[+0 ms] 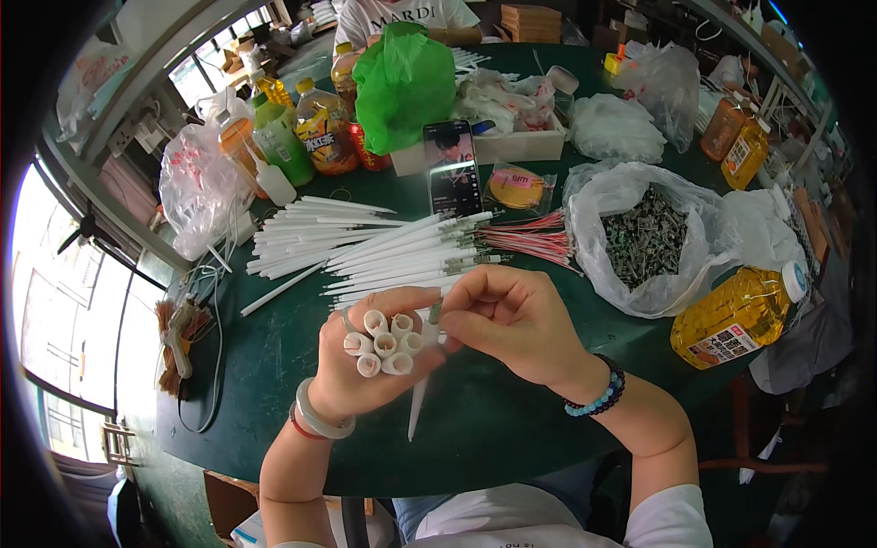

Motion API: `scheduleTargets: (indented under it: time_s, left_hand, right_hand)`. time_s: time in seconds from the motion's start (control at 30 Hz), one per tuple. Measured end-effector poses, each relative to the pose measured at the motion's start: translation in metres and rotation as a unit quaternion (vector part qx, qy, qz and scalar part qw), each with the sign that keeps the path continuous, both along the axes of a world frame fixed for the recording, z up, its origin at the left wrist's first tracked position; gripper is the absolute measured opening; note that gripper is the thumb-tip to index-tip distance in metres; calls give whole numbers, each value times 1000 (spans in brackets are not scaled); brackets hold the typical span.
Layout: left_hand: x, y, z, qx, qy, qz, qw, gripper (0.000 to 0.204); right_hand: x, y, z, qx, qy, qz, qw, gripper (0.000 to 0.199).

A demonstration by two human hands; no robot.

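Observation:
My left hand point(336, 370) is closed round a bundle of white tubes point(385, 344), their hollow ends facing up toward me. Another white tube point(417, 406) slants down between my hands, its narrow tip pointing at the table. At its upper end, my right hand point(516, 320) pinches a small grey-green piece point(435, 312) between thumb and forefinger. Its exact kind is partly hidden by my fingers. Just beyond my hands lies a pile of long white tubes point(365, 251), with red and white wires point(534, 239) trailing from the right ends of some.
A plastic bag of small dark parts point(644, 239) sits right of the wires, with a bottle of yellow liquid point(735, 320) nearer. Behind the pile stand a phone point(452, 169), drink bottles point(324, 128) and a green bag point(404, 87). Someone in a white shirt point(411, 13) sits across the table.

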State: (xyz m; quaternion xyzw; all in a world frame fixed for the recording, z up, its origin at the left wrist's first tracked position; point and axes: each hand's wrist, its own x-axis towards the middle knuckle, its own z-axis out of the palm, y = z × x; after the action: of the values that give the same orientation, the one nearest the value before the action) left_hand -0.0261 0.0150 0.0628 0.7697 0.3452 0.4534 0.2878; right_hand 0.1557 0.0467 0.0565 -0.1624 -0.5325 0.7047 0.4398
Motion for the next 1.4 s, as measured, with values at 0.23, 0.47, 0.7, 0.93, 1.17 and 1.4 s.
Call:
scheduleTargets:
  time_s: [0.23,0.47,0.7,0.93,1.17,1.4]
  left_hand:
    - [10,-2,3,46,29,68,996,43]
    - [10,1,3,120,76,51,988,45]
    - [12,0,3,159,102,62,980,48]
    - [11,-3,8,116,100,56,987,47]
    - [15,-5,10,98,113,58,987,47]
    - [13,-7,9,-12,46,48,998,43]
  right_hand:
    - [2,-1,0,15,-16,-23,999,15]
    - [3,-3,1,88,-124,-105,983,15]
    - [6,-2,2,135,-173,-114,969,14]
    - [7,-1,5,99,-180,-64,977,10]
    - [5,-5,3,126,-188,-101,969,7]
    - [3,-9,2,93,-166,-101,976,6]
